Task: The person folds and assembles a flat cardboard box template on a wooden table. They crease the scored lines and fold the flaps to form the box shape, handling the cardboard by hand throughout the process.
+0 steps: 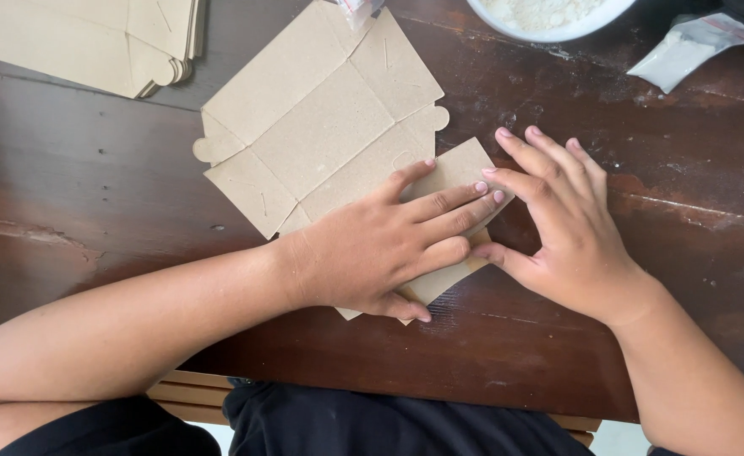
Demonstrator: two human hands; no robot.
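Left hand: the left hand (372,249) lies flat, palm down, on the near end of the cardboard sheet (321,135); its grip is spread and closed on nothing, only pressing.
Right hand: the right hand (570,232) rests just beside it, fingers stretched out, the forefinger and thumb touching the folded edge of the sheet; its grip pinches nothing that I can see.
Cardboard sheet: a flat, unfolded box blank in plain brown, scored with fold lines, with round tabs at two edges and short slits; it lies slantwise in the middle of the counter (93,194), and the near flap (460,169) is folded over under the fingertips.
Counter: dark brown wood, worn and scratched, dusted with white powder near the far right.
Stack: more of the same brown blanks (93,38) lie piled at the far left corner, well apart from the hands.
Bowl: a white bowl (549,32) with pale powder stands at the far edge, partly out of view.
Bag: a small clear bag of white powder (684,51) lies near the bowl, at the far right.
Near edge: dark clothing (372,422) and a light wooden seat slat (190,393) show below the counter.
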